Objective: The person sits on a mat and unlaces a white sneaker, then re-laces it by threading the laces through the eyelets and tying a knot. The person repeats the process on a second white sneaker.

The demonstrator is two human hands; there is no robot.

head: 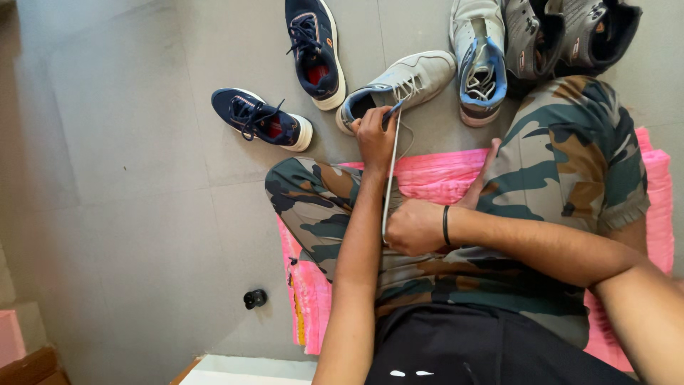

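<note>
We pinch the white lace taut — left hand at the grey shoe, right hand fisted round its end.

The right hand is curled so its fingers and the lower end of the white lace are out of sight. Beyond the hands, the dark shoes run off the top edge. The small black object left of the hands is too small to identify.
</note>
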